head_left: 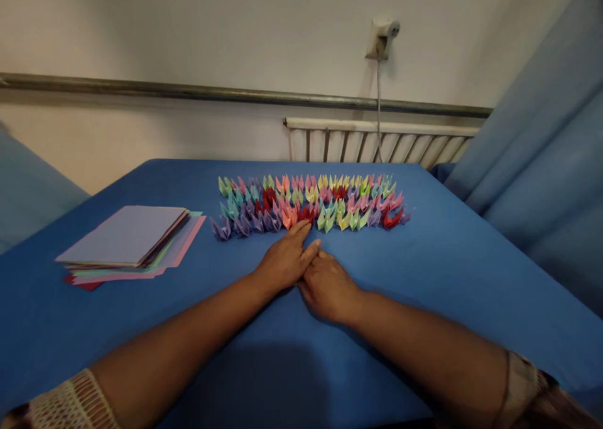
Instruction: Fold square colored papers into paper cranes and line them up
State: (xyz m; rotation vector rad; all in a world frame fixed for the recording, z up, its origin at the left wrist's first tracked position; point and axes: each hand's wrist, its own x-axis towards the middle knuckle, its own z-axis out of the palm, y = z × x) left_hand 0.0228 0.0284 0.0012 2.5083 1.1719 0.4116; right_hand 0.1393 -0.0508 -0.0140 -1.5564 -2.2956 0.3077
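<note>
My left hand (288,254) rests low over the table, its fingers stretched forward and its thumb apart. Its fingertips reach a red paper crane (306,213) in the front row; whether they touch it I cannot tell. Against it lies my right hand (330,284), fingers curled in and partly hidden, so what they hold, if anything, does not show. Just ahead, several rows of small folded paper cranes stand close together in many colours, among them a light green crane (326,219), a purple crane (221,229) and another red crane (392,218).
A stack of coloured square paper (125,234) lies to the left on the blue-covered table (405,266). Behind are a metal rail (211,92), a radiator (386,127) and a wall socket with a plugged-in cord (379,39). A blue curtain (541,159) hangs at right.
</note>
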